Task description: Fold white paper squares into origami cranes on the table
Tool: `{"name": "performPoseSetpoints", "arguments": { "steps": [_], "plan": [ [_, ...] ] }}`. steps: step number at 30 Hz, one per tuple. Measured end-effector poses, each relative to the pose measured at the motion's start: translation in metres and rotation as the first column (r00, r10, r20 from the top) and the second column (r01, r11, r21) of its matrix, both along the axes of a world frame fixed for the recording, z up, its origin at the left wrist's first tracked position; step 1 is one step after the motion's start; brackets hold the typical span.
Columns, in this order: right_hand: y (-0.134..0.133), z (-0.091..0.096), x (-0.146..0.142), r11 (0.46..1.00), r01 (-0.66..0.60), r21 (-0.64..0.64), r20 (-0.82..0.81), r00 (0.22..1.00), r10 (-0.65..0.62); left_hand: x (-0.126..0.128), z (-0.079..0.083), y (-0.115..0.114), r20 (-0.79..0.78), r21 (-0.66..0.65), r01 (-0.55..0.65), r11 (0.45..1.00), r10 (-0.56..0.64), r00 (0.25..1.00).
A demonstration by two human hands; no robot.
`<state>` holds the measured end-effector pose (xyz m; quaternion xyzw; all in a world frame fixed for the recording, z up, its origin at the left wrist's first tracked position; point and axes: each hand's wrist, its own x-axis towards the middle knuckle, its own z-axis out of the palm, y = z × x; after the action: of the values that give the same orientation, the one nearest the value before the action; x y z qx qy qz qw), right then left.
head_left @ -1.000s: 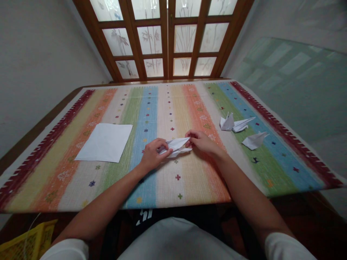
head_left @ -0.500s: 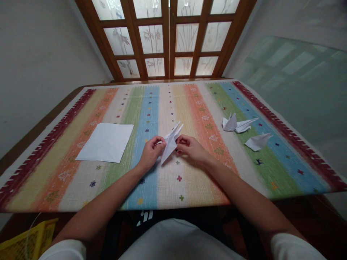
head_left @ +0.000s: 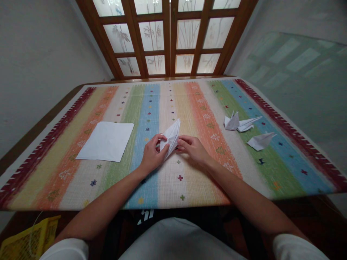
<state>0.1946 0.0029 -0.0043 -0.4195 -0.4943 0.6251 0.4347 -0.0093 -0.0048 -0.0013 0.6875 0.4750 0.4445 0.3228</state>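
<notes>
A folded piece of white origami paper (head_left: pixel 171 138) is held between my two hands above the middle of the table, its pointed tip angled up and away from me. My left hand (head_left: pixel 155 151) pinches its left side between thumb and fingers. From the other side, my right hand (head_left: pixel 191 147) grips the right edge with its fingertips. To the left lies flat white square paper (head_left: pixel 107 141). On the right sit three folded paper cranes: one crane (head_left: pixel 232 121) beside a second crane (head_left: pixel 248 124), with a third crane (head_left: pixel 261 141) nearer to me.
A striped cloth (head_left: pixel 92 184) covers the table. Beyond the far edge stands a wooden door (head_left: pixel 170 39) with glass panes. A glass panel (head_left: pixel 295 68) leans along the right wall. Below the table's left front, a yellow plastic basket (head_left: pixel 31 238) shows.
The folded paper has turned in my hands, so a broader face shows and its separate points are no longer apart. My left fingers have shifted further over it.
</notes>
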Motion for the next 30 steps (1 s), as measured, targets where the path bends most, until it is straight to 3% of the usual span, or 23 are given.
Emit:
{"name": "performPoseSetpoints", "arguments": {
  "steps": [9, 18, 23, 30],
  "plan": [
    [0.0, -0.001, -0.001, 0.992, 0.111, 0.057, 0.032, 0.993, -0.113, 0.002, -0.006, -0.003, 0.011, 0.064, -0.005, 0.998, 0.004, 1.0],
    [0.0, 0.0, -0.008, 0.973, 0.172, 0.156, 0.057, 0.981, -0.183, 0.002, -0.01, 0.0, -0.215, 0.326, 0.041, 0.944, 0.032, 0.976],
    [-0.003, 0.004, -0.012, 0.969, 0.136, 0.207, 0.078, 0.985, -0.155, 0.006, -0.01, -0.003, -0.184, 0.268, 0.06, 0.962, -0.009, 0.983],
    [-0.008, 0.007, -0.018, 0.946, 0.178, 0.269, 0.066, 0.977, -0.203, 0.006, -0.007, -0.004, -0.148, 0.237, 0.1, 0.966, -0.066, 0.987]
  ]
}}
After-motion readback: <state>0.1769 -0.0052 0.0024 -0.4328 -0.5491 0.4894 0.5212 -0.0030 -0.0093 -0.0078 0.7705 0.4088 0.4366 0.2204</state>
